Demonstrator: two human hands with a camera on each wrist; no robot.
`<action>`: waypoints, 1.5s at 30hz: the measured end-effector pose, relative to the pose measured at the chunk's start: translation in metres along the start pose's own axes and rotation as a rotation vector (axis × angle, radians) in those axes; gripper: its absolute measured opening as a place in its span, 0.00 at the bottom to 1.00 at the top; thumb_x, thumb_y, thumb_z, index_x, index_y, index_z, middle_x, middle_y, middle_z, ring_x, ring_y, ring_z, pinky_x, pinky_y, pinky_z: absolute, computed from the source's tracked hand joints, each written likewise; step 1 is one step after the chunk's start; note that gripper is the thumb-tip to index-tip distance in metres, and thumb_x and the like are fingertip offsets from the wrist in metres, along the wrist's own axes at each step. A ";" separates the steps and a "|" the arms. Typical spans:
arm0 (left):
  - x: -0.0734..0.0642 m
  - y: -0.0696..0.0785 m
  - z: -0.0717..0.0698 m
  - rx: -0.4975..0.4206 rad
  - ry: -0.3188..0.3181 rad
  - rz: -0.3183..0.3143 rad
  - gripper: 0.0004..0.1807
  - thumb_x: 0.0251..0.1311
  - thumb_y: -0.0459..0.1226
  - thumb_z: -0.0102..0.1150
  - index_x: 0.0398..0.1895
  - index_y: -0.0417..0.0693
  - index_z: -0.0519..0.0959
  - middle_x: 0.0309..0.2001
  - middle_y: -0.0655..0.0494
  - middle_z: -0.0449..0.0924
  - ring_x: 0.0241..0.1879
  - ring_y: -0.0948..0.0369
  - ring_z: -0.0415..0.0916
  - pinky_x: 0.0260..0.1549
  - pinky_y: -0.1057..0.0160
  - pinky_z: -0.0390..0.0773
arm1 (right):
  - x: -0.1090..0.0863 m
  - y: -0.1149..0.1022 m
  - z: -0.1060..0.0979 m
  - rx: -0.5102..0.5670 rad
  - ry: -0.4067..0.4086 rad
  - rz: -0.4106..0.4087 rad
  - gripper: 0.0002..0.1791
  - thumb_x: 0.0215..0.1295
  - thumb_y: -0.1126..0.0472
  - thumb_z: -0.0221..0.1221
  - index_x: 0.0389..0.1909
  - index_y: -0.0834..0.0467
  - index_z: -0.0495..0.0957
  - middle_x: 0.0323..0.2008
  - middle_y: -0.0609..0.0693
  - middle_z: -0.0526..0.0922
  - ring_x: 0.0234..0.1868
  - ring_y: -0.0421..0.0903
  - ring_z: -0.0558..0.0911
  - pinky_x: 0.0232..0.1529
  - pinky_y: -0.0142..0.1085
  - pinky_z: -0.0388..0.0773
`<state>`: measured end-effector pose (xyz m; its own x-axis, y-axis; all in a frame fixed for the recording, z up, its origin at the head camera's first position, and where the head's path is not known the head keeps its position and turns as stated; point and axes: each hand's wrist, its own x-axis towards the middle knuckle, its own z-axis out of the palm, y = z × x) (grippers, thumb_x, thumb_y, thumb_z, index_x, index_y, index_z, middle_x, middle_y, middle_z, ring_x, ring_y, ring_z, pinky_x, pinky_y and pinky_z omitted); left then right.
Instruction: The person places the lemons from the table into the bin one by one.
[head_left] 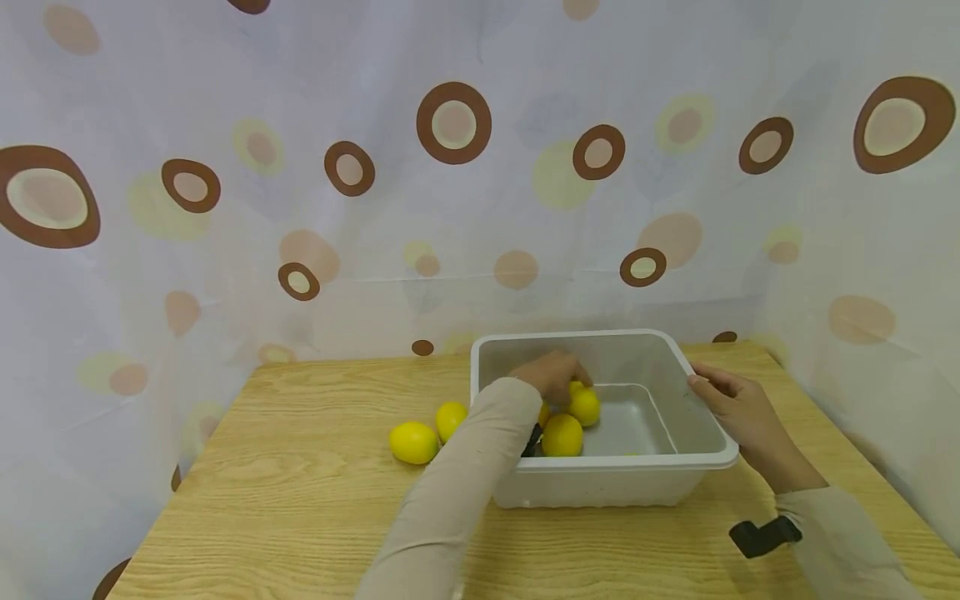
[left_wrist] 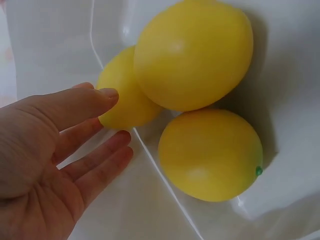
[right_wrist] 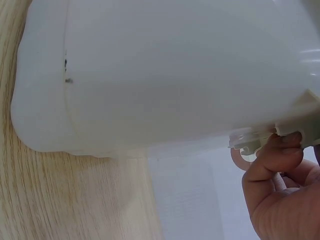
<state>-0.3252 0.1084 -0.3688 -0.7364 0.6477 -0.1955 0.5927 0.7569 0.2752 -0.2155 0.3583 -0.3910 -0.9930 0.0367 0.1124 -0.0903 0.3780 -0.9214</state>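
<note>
A white plastic basin (head_left: 611, 483) stands on the table, with several yellow lemons inside. My left hand (head_left: 553, 375) reaches in over its left side. In the left wrist view, the thumb and loosely bent fingers of that hand (left_wrist: 55, 150) lie at the side of the farthest lemon (left_wrist: 122, 95). Beside it are a larger-looking lemon (left_wrist: 195, 55) and one with a green tip (left_wrist: 212, 155). My right hand (head_left: 738, 408) grips the basin's right rim, its fingers curled under the edge (right_wrist: 280, 175) in the right wrist view.
Two more lemons lie on the wooden table (head_left: 300, 483) left of the basin: one lemon (head_left: 413, 442) in front and another lemon (head_left: 451, 421) partly behind the left sleeve. A patterned curtain (head_left: 480, 208) hangs along the back and sides. A black strap (head_left: 765, 536) circles the right wrist.
</note>
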 end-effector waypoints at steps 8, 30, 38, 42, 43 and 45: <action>-0.001 0.000 0.000 -0.019 -0.023 -0.007 0.24 0.57 0.28 0.62 0.57 0.58 0.80 0.59 0.60 0.75 0.57 0.63 0.69 0.56 0.67 0.70 | -0.001 -0.004 0.002 0.004 0.005 -0.007 0.36 0.73 0.49 0.49 0.68 0.72 0.56 0.39 0.24 0.75 0.38 0.31 0.80 0.34 0.33 0.82; -0.008 0.014 -0.029 -0.054 -0.017 0.111 0.23 0.63 0.35 0.60 0.61 0.59 0.76 0.57 0.58 0.77 0.55 0.62 0.72 0.53 0.68 0.73 | -0.001 -0.004 0.002 -0.011 0.006 0.004 0.36 0.73 0.48 0.49 0.69 0.71 0.56 0.39 0.25 0.75 0.37 0.31 0.80 0.35 0.33 0.82; -0.017 0.027 -0.046 0.042 0.031 0.100 0.25 0.61 0.37 0.63 0.62 0.62 0.74 0.56 0.62 0.77 0.54 0.64 0.73 0.52 0.68 0.74 | -0.002 -0.006 0.002 -0.031 0.012 0.013 0.36 0.72 0.47 0.49 0.69 0.70 0.57 0.39 0.24 0.73 0.37 0.30 0.79 0.35 0.32 0.81; -0.020 0.032 -0.054 0.063 0.044 0.107 0.26 0.61 0.37 0.62 0.63 0.63 0.73 0.58 0.61 0.77 0.56 0.63 0.72 0.54 0.67 0.73 | -0.002 -0.006 0.002 -0.025 0.013 0.011 0.36 0.72 0.47 0.49 0.69 0.71 0.56 0.39 0.24 0.73 0.37 0.31 0.80 0.34 0.33 0.82; -0.021 0.033 -0.056 0.070 0.047 0.112 0.26 0.62 0.37 0.62 0.64 0.63 0.73 0.58 0.61 0.76 0.56 0.63 0.72 0.54 0.67 0.72 | -0.002 -0.006 0.002 -0.026 0.014 0.009 0.36 0.72 0.47 0.49 0.69 0.71 0.57 0.39 0.24 0.73 0.37 0.31 0.80 0.34 0.33 0.82; -0.023 0.034 -0.059 0.075 0.052 0.119 0.26 0.62 0.38 0.61 0.64 0.63 0.72 0.59 0.61 0.76 0.57 0.63 0.71 0.56 0.67 0.71 | -0.002 -0.005 0.002 -0.024 0.016 0.010 0.36 0.72 0.48 0.49 0.69 0.71 0.57 0.39 0.25 0.74 0.37 0.31 0.80 0.34 0.33 0.82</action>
<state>-0.3077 0.1141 -0.2991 -0.6744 0.7293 -0.1157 0.6980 0.6807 0.2221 -0.2133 0.3541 -0.3875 -0.9925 0.0558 0.1091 -0.0780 0.3996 -0.9134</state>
